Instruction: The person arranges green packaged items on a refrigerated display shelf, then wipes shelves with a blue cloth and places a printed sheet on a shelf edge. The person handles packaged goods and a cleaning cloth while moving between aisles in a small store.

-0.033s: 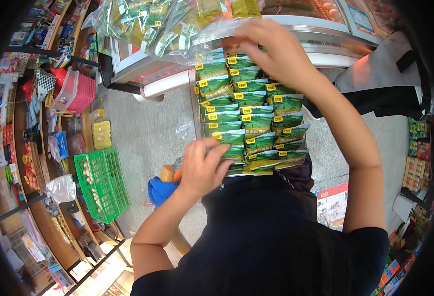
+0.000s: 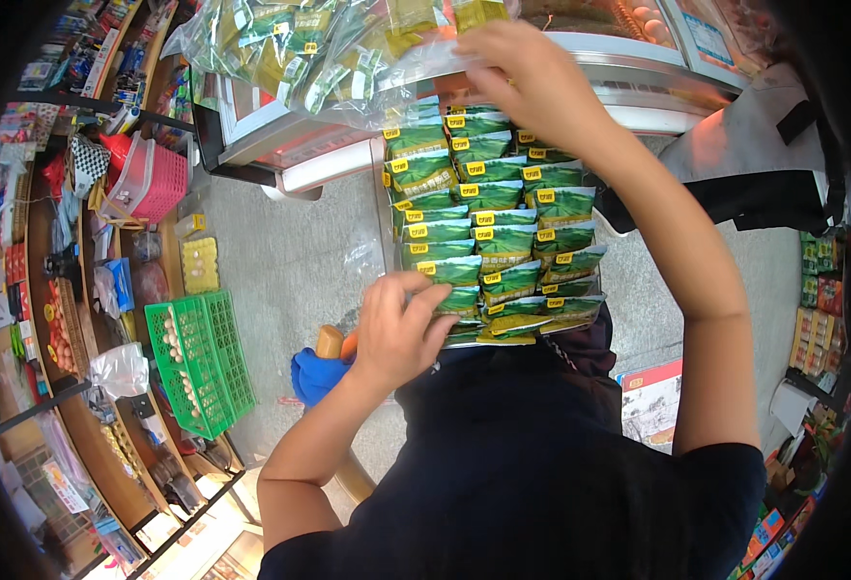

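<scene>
A clear-sided box (image 2: 389, 217) in front of my body holds rows of small green snack packets (image 2: 488, 197) with yellow labels, standing in three columns. My left hand (image 2: 396, 324) rests at the box's near left corner. Its fingers touch the packets there, with the thumb apart. Over the far end of the box, my right hand (image 2: 536, 72) reaches toward a clear plastic bag (image 2: 348, 82) of loose packets. Its fingertips are slightly blurred beside the bag's edge, and nothing shows between fingers and thumb. An olive-coloured packet (image 2: 480, 12) lies just beyond them.
The bag lies on a glass-fronted counter (image 2: 628, 48). On the left are shelves, a pink basket (image 2: 162, 184), a green crate (image 2: 222, 362) of eggs and a yellow egg tray (image 2: 199, 264). A blue cloth (image 2: 317, 377) is by my left forearm; a grey-and-black item (image 2: 749, 155) stands at right.
My right hand has shifted slightly farther away, toward the bag and the olive packet. The left hand and the packets in the box look the same.
</scene>
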Motion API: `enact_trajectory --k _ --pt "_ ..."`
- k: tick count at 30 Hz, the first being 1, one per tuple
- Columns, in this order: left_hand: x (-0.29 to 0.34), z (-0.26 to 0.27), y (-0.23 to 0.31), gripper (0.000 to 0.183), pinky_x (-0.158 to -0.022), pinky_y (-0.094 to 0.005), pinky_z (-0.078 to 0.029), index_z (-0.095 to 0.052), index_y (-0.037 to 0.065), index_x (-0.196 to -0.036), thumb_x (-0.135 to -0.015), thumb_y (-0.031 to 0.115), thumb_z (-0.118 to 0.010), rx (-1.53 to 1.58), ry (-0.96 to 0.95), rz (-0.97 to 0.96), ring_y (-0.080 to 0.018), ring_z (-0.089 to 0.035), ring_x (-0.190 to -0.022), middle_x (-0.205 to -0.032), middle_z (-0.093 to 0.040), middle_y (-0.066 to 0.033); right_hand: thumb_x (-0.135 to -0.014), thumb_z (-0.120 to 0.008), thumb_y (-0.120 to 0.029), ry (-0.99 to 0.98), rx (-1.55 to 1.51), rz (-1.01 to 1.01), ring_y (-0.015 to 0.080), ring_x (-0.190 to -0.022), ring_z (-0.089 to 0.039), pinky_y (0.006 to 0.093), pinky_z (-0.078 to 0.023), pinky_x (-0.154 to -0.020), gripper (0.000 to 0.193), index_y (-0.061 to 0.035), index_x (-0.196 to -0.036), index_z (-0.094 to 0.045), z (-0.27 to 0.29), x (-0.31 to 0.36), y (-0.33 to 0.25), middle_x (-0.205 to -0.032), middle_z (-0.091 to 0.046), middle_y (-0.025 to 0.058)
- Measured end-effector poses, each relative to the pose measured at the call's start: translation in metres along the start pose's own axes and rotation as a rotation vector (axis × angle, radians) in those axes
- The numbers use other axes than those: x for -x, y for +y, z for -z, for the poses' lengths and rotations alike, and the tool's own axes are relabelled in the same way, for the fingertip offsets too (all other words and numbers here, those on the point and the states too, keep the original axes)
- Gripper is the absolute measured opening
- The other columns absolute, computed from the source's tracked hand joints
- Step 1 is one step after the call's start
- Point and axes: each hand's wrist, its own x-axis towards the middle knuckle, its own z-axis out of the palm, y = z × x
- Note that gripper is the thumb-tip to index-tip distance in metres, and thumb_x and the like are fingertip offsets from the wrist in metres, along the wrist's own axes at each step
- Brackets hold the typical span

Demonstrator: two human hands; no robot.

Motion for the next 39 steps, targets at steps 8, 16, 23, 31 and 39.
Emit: enact_trajectory --k 8,16,23,31,39 --pt "0.005 0.000 -0.002 0.052 -0.071 -0.0373 -0.045 -0.059 0.006 -0.112 -0.066 0.007 -0.082 0.016 -0.002 0.019 -0.0297 -0.056 -0.087 -0.100 -0.056 -0.0125 -0.079 -0.063 -0.028 -0.444 0.318 -0.312 0.0382 -0.085 -0.066 0.0477 -0.053 -0.076 0.028 -0.0066 -0.096 -0.068 -0.009 -0.060 0.044 -0.092 -0.068 0.0208" --pt "0.003 0.001 -0.003 0.050 -0.071 -0.0369 -0.046 -0.060 0.005 -0.111 -0.066 0.004 -0.081 0.053 -0.007 0.027 -0.0294 -0.056 -0.087 -0.100 -0.056 -0.0131 -0.085 -0.059 -0.030 -0.238 0.462 -0.158 0.0378 -0.073 -0.066 0.0483 -0.052 -0.066 0.022 -0.0101 -0.091 -0.068 0.002 -0.045 0.049 -0.079 -0.068 0.0152" --pt "0.006 0.005 -0.005 0.046 -0.072 -0.0364 -0.046 -0.063 0.006 -0.110 -0.067 0.002 -0.079 0.097 -0.011 0.058 -0.0286 -0.055 -0.089 -0.100 -0.056 -0.0121 -0.089 -0.064 -0.013 -0.381 -0.387 -0.406 0.0151 -0.088 -0.064 0.0313 -0.050 -0.079 0.025 -0.0024 -0.111 -0.065 0.071 -0.013 -0.020 -0.094 -0.068 0.0034" --pt "0.004 -0.001 -0.001 0.030 -0.074 -0.0372 -0.044 -0.065 0.007 -0.093 -0.067 0.004 -0.079 0.119 0.120 0.098 -0.0294 -0.053 -0.089 -0.098 -0.055 -0.0114 -0.085 -0.072 -0.009 -0.597 -1.497 -1.178 0.0064 -0.072 -0.062 0.0196 -0.051 -0.059 0.035 -0.0044 -0.117 -0.059 0.072 0.042 -0.099 -0.094 -0.067 0.0031" --pt "0.007 0.014 0.018 0.011 -0.063 -0.0369 -0.045 -0.064 0.005 -0.078 -0.070 0.002 -0.072 -0.072 -0.050 0.174 -0.0265 -0.057 -0.073 -0.079 -0.056 -0.0065 -0.085 -0.063 0.005 -0.812 -1.173 -0.770 0.0015 -0.080 -0.053 0.0189 -0.045 -0.067 0.033 -0.0044 -0.116 -0.059 0.067 0.049 -0.113 -0.107 -0.061 -0.0002"
